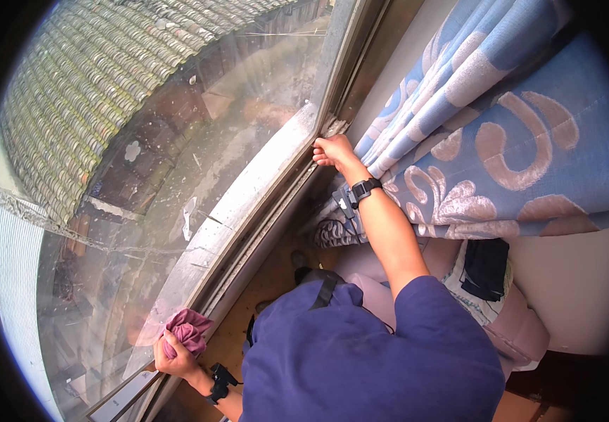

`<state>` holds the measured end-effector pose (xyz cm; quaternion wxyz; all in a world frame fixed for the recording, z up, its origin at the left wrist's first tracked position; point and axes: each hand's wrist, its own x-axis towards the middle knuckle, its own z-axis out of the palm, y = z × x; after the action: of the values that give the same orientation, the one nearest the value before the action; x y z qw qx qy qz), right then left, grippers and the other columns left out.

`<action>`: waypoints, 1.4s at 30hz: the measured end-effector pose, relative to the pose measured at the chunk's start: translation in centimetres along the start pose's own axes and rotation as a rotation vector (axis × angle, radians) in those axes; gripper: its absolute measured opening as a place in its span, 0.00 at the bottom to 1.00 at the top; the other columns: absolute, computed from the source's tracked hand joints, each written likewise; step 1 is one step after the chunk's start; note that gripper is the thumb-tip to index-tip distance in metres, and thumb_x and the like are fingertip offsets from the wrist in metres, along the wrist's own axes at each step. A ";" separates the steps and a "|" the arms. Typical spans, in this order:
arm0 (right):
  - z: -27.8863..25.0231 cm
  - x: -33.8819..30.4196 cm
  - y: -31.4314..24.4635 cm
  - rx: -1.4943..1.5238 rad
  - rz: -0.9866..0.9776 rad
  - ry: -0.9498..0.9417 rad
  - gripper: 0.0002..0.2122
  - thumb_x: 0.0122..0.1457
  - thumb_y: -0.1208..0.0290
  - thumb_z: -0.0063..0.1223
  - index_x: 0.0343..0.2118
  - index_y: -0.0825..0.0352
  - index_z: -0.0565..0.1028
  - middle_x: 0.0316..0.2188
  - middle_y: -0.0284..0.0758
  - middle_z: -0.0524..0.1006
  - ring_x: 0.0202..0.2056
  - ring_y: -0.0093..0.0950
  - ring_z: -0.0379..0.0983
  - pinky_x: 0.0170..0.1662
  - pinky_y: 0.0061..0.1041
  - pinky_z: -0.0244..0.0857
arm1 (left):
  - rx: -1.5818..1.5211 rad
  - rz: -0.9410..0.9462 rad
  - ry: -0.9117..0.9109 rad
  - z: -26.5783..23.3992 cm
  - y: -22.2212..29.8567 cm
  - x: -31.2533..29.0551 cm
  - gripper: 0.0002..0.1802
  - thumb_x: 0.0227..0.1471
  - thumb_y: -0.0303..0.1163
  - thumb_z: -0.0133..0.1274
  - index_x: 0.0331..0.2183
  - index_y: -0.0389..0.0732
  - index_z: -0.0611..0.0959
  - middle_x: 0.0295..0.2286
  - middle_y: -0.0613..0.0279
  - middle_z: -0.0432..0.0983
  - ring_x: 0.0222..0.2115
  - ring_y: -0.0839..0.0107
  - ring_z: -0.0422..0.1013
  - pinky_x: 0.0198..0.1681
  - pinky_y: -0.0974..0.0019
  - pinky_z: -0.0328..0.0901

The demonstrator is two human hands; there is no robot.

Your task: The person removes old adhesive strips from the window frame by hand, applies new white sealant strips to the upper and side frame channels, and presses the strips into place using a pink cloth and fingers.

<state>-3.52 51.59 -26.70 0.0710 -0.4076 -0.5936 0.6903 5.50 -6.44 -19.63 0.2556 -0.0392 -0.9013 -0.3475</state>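
Observation:
Low on the left, my left hand (172,357) is closed round a crumpled mauve cloth (187,333), which bulges out above the fingers. This bundle is against or very close to the window pane (149,211), by its lower edge. Farther up, my right arm stretches out to the window frame (248,243). There my right hand (332,150) is curled closed at the sill, near the frame's corner; whatever its fingers hold, if anything, is hidden. Pale crumbly debris (335,126) sits just beyond the knuckles. White specks and smears mark the glass.
A blue curtain (459,190) with pale patterns hangs to the right, close to my right forearm. Below it, folded dark clothes (486,269) lie on a pink padded seat (519,327). Outside the glass are a tiled roof (100,91) and a cluttered yard.

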 end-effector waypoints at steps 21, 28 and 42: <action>-0.2 -1.2 0.0 0.142 -0.009 -0.109 0.19 0.61 0.66 0.55 0.42 0.83 0.72 0.34 0.53 0.79 0.32 0.40 0.81 0.33 0.31 0.79 | 0.010 -0.036 0.023 0.5 -0.4 0.3 0.12 0.54 0.27 0.56 0.23 0.29 0.80 0.20 0.52 0.76 0.20 0.60 0.70 0.28 0.61 0.65; -1.2 0.2 1.5 0.250 -0.018 -0.179 0.17 0.58 0.66 0.62 0.41 0.78 0.75 0.33 0.48 0.80 0.32 0.33 0.81 0.35 0.26 0.79 | 0.023 -0.037 0.018 0.8 -0.7 0.4 0.12 0.54 0.28 0.56 0.23 0.29 0.81 0.20 0.53 0.76 0.21 0.60 0.71 0.29 0.62 0.65; -0.1 0.5 -0.6 -0.265 0.074 -0.114 0.13 0.55 0.64 0.50 0.32 0.72 0.75 0.26 0.41 0.79 0.23 0.30 0.79 0.23 0.26 0.74 | 0.024 -0.017 0.074 0.3 -0.6 -0.5 0.13 0.57 0.29 0.55 0.25 0.29 0.81 0.21 0.54 0.77 0.21 0.64 0.71 0.30 0.63 0.66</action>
<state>-4.00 52.15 -26.38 -0.0425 -0.3952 -0.6671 0.6301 5.62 -6.64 -20.39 0.2862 -0.0158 -0.8956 -0.3401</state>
